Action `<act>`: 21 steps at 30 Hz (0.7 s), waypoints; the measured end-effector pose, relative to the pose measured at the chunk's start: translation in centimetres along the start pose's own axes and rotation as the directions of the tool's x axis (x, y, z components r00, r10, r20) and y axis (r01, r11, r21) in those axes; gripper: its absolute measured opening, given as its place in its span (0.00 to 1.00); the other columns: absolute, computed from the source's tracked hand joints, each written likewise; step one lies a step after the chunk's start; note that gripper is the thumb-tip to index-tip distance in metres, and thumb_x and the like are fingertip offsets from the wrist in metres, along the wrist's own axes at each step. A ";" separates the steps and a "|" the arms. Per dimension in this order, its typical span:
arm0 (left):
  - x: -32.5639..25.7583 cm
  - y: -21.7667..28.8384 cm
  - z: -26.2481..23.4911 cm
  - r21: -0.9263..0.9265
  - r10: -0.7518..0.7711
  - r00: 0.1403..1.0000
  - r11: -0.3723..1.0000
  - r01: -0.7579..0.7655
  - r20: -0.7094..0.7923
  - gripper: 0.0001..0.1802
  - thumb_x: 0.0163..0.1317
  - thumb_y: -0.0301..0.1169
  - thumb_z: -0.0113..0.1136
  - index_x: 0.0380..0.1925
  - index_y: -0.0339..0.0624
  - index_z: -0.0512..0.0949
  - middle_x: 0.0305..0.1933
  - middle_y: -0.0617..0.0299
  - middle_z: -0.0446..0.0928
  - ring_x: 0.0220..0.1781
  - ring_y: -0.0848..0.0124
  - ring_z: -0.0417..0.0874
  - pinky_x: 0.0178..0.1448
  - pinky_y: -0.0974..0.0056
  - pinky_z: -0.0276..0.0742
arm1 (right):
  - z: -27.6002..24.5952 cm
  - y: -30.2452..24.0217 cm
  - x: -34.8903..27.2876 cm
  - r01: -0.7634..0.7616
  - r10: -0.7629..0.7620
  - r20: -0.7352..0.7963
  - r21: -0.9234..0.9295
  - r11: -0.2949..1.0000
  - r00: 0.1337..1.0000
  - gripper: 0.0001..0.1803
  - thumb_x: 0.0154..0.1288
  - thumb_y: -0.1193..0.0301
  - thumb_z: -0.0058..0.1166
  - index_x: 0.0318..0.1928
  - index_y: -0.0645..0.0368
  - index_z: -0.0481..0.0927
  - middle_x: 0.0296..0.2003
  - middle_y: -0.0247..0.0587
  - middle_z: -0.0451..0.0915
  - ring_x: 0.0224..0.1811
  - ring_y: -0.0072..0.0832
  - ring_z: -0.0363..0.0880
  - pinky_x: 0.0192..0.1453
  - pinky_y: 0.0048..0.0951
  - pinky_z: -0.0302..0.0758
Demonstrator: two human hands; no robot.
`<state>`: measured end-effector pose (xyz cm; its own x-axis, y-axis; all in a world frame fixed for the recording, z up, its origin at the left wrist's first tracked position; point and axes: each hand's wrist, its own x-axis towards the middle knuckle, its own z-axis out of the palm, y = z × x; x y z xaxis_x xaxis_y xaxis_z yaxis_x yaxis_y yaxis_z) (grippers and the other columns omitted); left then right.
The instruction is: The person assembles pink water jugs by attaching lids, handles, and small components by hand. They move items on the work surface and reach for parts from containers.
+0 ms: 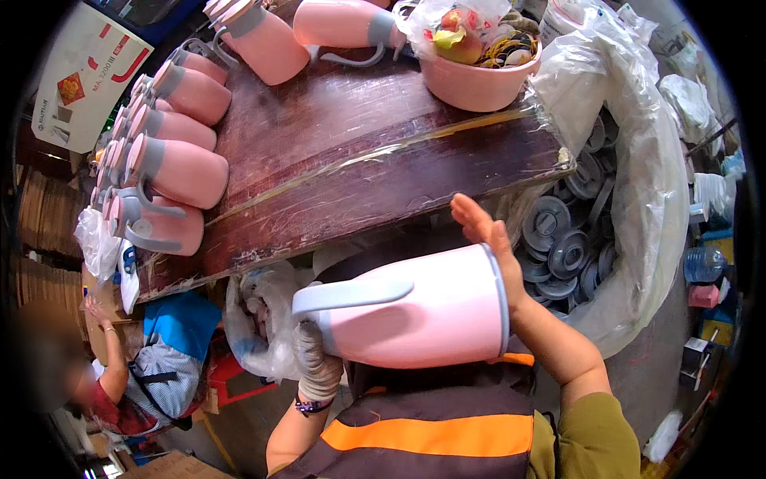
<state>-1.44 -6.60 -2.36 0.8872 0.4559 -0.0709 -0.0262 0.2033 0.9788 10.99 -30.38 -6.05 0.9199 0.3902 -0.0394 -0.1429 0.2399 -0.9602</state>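
A pink insulated jug (423, 315) with a grey handle and grey base ring lies sideways in front of my body. My left hand (317, 363), in a pale glove, is closed round its grey neck end, the fingers partly hidden behind the jug. My right hand (499, 247) is bare, with fingers stretched out and the palm against the grey base ring. The handle runs along the jug's upper left side.
Several pink jugs (183, 172) lie along the left of the brown table (319, 207); others are at its far edge. A pink basin (471, 86) sits at the back right. Right of the table, a plastic-lined container holds grey lids (566, 251). Another person's arm (116, 359) shows lower left.
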 end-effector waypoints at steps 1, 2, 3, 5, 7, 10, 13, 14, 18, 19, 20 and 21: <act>-0.2 -0.8 -0.7 -0.030 -0.052 0.999 0.998 0.052 0.004 0.39 0.62 0.57 0.57 0.61 0.36 0.66 0.58 0.56 0.72 0.60 0.65 0.72 0.67 0.58 0.65 | 0.5 -0.4 0.1 -0.055 0.055 -0.008 -0.065 0.996 0.998 0.45 0.70 0.35 0.19 0.73 0.57 0.51 0.72 0.48 0.54 0.75 0.38 0.50 0.77 0.40 0.38; -0.3 -1.2 -1.2 -0.062 -0.100 0.995 0.993 0.099 -0.010 0.38 0.63 0.56 0.56 0.61 0.36 0.66 0.58 0.56 0.72 0.60 0.65 0.72 0.68 0.58 0.65 | 0.5 -0.2 0.1 -0.055 0.052 -0.042 -0.053 0.997 0.998 0.45 0.70 0.36 0.19 0.73 0.57 0.52 0.72 0.48 0.54 0.75 0.38 0.50 0.77 0.40 0.38; -0.4 -1.4 -1.4 -0.095 -0.148 0.989 0.985 0.145 -0.023 0.37 0.64 0.56 0.55 0.61 0.37 0.66 0.59 0.56 0.72 0.61 0.66 0.72 0.68 0.58 0.64 | 0.4 0.2 0.0 -0.054 0.051 -0.075 -0.042 0.998 0.996 0.44 0.70 0.36 0.19 0.73 0.57 0.52 0.71 0.48 0.54 0.75 0.38 0.50 0.77 0.40 0.38; 0.0 -0.8 -1.2 -0.124 -0.173 0.985 0.978 0.169 -0.023 0.33 0.68 0.53 0.50 0.61 0.38 0.67 0.60 0.57 0.72 0.61 0.65 0.72 0.67 0.59 0.66 | 0.0 0.4 0.0 -0.028 0.017 -0.151 -0.068 0.997 0.988 0.44 0.71 0.37 0.20 0.73 0.57 0.51 0.72 0.48 0.53 0.75 0.38 0.49 0.77 0.40 0.38; 0.0 -1.4 -1.3 -0.207 -0.154 0.987 0.968 0.141 -0.045 0.32 0.68 0.53 0.50 0.60 0.38 0.67 0.59 0.57 0.72 0.60 0.65 0.73 0.66 0.58 0.67 | -0.9 0.4 -0.1 0.006 -0.042 -0.244 -0.147 0.989 0.969 0.43 0.71 0.38 0.20 0.73 0.57 0.50 0.72 0.48 0.52 0.75 0.39 0.48 0.77 0.41 0.39; 0.6 -1.4 -0.5 -0.294 -0.257 0.966 0.927 0.234 -0.039 0.29 0.67 0.53 0.51 0.54 0.39 0.72 0.53 0.57 0.77 0.55 0.64 0.77 0.64 0.57 0.70 | 1.4 2.2 -1.6 0.004 -0.012 -0.036 -0.214 0.977 0.999 0.42 0.73 0.43 0.31 0.71 0.65 0.53 0.70 0.49 0.56 0.74 0.38 0.51 0.76 0.36 0.44; 0.5 -2.6 -2.2 -0.455 -0.461 0.886 0.799 0.392 -0.045 0.28 0.67 0.52 0.51 0.54 0.38 0.73 0.52 0.56 0.77 0.54 0.64 0.77 0.63 0.58 0.71 | 0.9 2.5 -1.8 0.027 -0.055 -0.093 -0.288 0.957 0.994 0.41 0.72 0.45 0.37 0.70 0.66 0.56 0.70 0.53 0.56 0.74 0.41 0.51 0.75 0.37 0.45; 0.7 -3.1 -3.2 -0.507 -0.519 0.854 0.746 0.433 -0.035 0.28 0.67 0.52 0.51 0.54 0.38 0.73 0.52 0.56 0.77 0.54 0.64 0.78 0.63 0.58 0.71 | 0.4 1.3 -1.9 0.166 -0.186 -0.009 -0.412 0.896 0.982 0.40 0.69 0.47 0.42 0.69 0.66 0.58 0.70 0.53 0.56 0.74 0.42 0.52 0.75 0.38 0.46; 1.2 -3.0 -4.1 -0.449 -0.533 0.845 0.765 0.462 -0.037 0.27 0.68 0.49 0.52 0.54 0.37 0.72 0.52 0.56 0.77 0.54 0.65 0.78 0.62 0.58 0.71 | -1.2 -1.1 -2.6 0.125 -0.034 0.291 -0.300 0.946 0.956 0.40 0.58 0.58 0.60 0.68 0.59 0.63 0.67 0.49 0.60 0.68 0.37 0.61 0.62 0.35 0.68; 1.1 -2.3 -3.6 -0.345 -0.454 0.889 0.846 0.408 -0.064 0.28 0.68 0.49 0.52 0.55 0.36 0.72 0.53 0.55 0.77 0.54 0.65 0.77 0.62 0.58 0.71 | -1.2 -1.1 -2.6 0.085 0.007 0.267 -0.330 0.940 0.964 0.38 0.58 0.59 0.60 0.67 0.59 0.64 0.65 0.48 0.63 0.66 0.36 0.64 0.60 0.34 0.70; 0.9 -1.9 -3.3 -0.235 -0.370 0.926 0.910 0.343 -0.081 0.29 0.68 0.49 0.52 0.56 0.35 0.71 0.53 0.55 0.77 0.55 0.65 0.77 0.62 0.58 0.71 | -1.3 -1.1 -2.6 0.044 0.048 0.243 -0.360 0.932 0.969 0.37 0.58 0.59 0.60 0.66 0.60 0.66 0.62 0.47 0.65 0.63 0.34 0.67 0.58 0.33 0.71; 0.9 -1.9 -3.7 0.003 -0.177 0.979 0.984 0.178 -0.099 0.29 0.67 0.50 0.52 0.54 0.34 0.72 0.54 0.53 0.76 0.56 0.64 0.76 0.62 0.58 0.70 | -1.4 -1.0 -2.5 0.003 0.089 0.219 -0.387 0.922 0.972 0.36 0.57 0.60 0.60 0.65 0.60 0.67 0.59 0.46 0.68 0.60 0.33 0.69 0.56 0.32 0.72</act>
<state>-2.32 -3.38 -5.04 0.8279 0.4961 -0.2617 0.1339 0.2783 0.9511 9.33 -32.87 -5.35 0.8011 0.5952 -0.0632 0.0122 -0.1218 -0.9925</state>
